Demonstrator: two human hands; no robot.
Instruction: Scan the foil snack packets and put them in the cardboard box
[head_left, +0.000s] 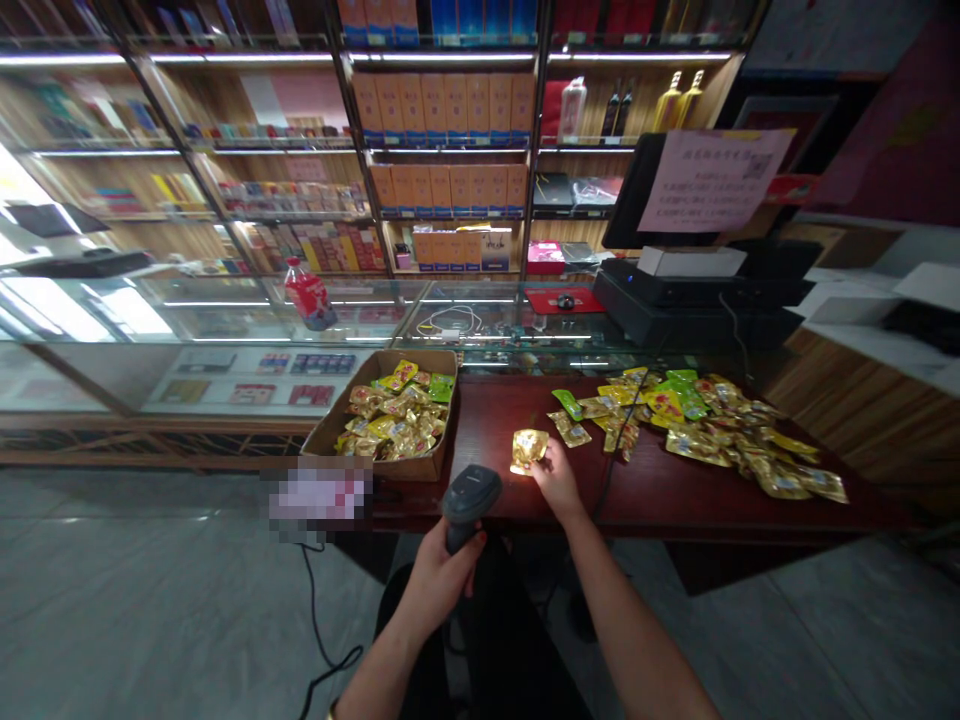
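Wrapped round the handle of a dark grey barcode scanner, my left hand is closed in front of the table edge. A small gold snack packet is pinched in my right hand, just above the tabletop, with bright light falling on it. The scanner's head points toward this packet, and the two are apart. To the left stands an open cardboard box filled with gold, yellow and green packets. More such packets lie loose in a spread pile on the right.
The dark red table backs onto a glass display counter. A bottle with a red label stands on the counter. At the right is a monitor with a pink paper sign. A black cable crosses the table through the packets.
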